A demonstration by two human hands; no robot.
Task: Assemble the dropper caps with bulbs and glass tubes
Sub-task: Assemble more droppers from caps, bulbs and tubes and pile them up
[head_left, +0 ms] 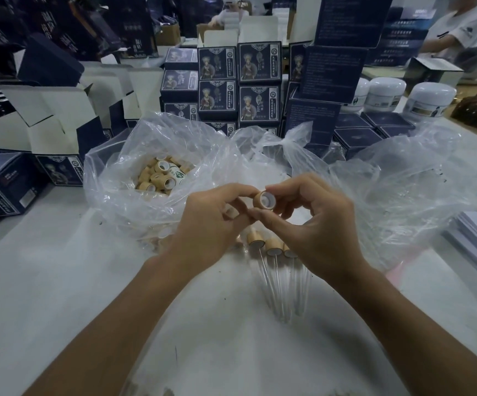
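— Behind our pale grey worktable [60,281] we see stacked navy printed cartons [240,81], white open-flapped boxes [60,115] at the left, white round lidded jars [385,94] at the right, and two people in white working further back.

— And the containers nearest us?

— We have a crumpled clear plastic bag [123,178] lying open on the table; inside it sits a heap of tan bamboo-look ring caps [157,175] with white liners. Another clear bag [403,190] spreads to the right; we cannot tell what it holds.

— Where is the piece we are working on?

— Our right hand [314,224] pinches one tan ring cap [264,200] between thumb and forefinger, its white-lined opening turned toward us, held above the table. Our left hand [211,224] has its fingers curled against that cap's side; whether it grips something small of its own, we cannot tell.

— And finished ones?

— Three assembled droppers with tan collars and clear glass tubes [274,252] lie side by side on the table just below our hands.
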